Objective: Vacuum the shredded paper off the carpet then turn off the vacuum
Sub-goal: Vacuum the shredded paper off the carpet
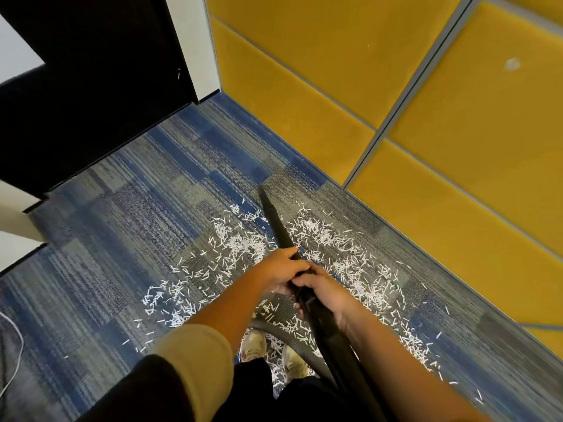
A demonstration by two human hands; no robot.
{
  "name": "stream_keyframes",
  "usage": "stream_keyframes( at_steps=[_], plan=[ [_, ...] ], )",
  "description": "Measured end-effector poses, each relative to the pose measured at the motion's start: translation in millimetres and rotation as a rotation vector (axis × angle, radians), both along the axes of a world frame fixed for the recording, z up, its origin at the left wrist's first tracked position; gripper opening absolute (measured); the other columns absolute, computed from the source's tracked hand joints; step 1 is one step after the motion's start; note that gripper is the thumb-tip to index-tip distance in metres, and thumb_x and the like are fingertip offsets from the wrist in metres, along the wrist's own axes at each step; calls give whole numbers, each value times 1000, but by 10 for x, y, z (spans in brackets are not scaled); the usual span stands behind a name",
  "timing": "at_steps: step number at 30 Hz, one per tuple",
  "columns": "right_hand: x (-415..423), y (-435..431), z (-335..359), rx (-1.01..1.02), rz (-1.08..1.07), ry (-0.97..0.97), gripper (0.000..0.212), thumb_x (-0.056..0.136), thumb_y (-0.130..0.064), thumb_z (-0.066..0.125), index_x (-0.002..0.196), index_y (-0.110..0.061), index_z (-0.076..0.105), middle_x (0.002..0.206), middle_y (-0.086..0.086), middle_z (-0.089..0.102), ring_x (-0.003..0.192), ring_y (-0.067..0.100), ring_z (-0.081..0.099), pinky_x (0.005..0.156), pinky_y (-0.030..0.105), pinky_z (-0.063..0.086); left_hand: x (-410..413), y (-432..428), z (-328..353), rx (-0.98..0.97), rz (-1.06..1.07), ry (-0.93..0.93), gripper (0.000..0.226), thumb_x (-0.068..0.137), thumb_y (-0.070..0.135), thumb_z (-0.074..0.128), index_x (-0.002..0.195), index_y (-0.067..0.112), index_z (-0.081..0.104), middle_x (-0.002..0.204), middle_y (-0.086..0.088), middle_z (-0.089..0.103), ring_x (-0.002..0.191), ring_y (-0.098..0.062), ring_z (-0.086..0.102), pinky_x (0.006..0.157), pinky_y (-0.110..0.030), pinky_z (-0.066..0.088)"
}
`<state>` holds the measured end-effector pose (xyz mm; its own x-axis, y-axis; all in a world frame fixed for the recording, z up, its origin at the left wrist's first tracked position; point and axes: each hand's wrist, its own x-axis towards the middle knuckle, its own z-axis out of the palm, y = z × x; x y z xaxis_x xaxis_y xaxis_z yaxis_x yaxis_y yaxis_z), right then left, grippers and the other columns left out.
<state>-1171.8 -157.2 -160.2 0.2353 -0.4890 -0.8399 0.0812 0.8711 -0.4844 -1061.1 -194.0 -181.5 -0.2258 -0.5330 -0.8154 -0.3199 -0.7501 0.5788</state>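
Shredded paper (243, 248) lies scattered over blue-grey carpet (122, 208) beside a yellow padded wall (304, 86), while the left hand (281, 266) and, just behind it, the right hand (323, 290) both wrap a black vacuum wand (275, 223), apparently to steer its narrow tip, now just beyond the pile.

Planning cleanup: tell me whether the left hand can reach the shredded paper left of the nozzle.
Probably yes: the left hand grips the nozzle, but the shredded paper lies unobstructed beside it.
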Motion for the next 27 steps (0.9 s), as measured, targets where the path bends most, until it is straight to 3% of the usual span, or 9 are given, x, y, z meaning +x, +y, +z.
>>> stream_keyframes(
  at_steps=[3, 6, 9, 12, 16, 20, 24, 27],
  plan=[
    [-14, 19, 10, 7, 10, 4, 26, 91, 0, 49, 108, -19, 46, 74, 17, 53, 50, 22, 49, 37, 24, 45, -6, 9, 5, 30, 7, 38, 59, 96, 13, 52, 149, 17, 26, 113, -4, 52, 82, -14, 62, 62, -26, 57],
    [-11, 84, 52, 19, 40, -7, 24, 91, -1, 50, 106, -20, 46, 77, 16, 53, 51, 21, 49, 38, 24, 45, 15, 41, 28, 97, 2, 43, 67, 95, 13, 54, 150, 23, 19, 104, -3, 54, 78, -14, 62, 55, -23, 56],
    [22, 187, 76, 33, 87, -13, 23, 91, -2, 49, 104, -21, 47, 79, 17, 53, 52, 22, 50, 38, 24, 46, 74, 107, 49, 181, -9, 28, 72, 91, 12, 56, 150, 27, 17, 98, -7, 57, 80, -19, 64, 58, -27, 56],
    [27, 326, 94, 64, 147, -31, 34, 92, -3, 49, 121, -19, 42, 83, 18, 52, 52, 22, 51, 38, 24, 47, 135, 239, 76, 194, -70, -27, 64, 92, 15, 54, 147, 22, 22, 93, -10, 58, 77, -21, 64, 65, -29, 57],
    [-66, 482, 158, 32, 198, -27, 25, 92, -1, 47, 108, -21, 46, 77, 17, 52, 52, 22, 50, 38, 23, 46, 96, 431, 43, 205, -45, -14, 73, 93, 17, 56, 150, 25, 11, 94, -8, 59, 86, -24, 66, 71, -31, 58],
    [-199, 577, 143, 41, 163, -12, 25, 92, -1, 48, 111, -18, 48, 76, 17, 53, 50, 22, 51, 37, 25, 46, -51, 537, -20, 195, -14, 33, 74, 92, 16, 58, 150, 24, 13, 103, -13, 62, 84, -23, 67, 73, -34, 59],
    [-232, 580, 146, 51, 153, -23, 23, 92, -1, 47, 106, -20, 49, 82, 17, 52, 54, 23, 50, 39, 25, 46, -110, 574, -18, 142, 0, 12, 64, 95, 20, 53, 148, 22, 18, 105, -12, 60, 75, -20, 64, 63, -30, 57],
    [-200, 576, 145, 48, 182, -20, 21, 92, -2, 49, 99, -23, 50, 84, 18, 52, 56, 23, 51, 40, 26, 48, -58, 590, -10, 143, 13, 17, 56, 95, 20, 54, 143, 23, 25, 114, -16, 57, 85, -25, 65, 68, -33, 57]
  ],
)
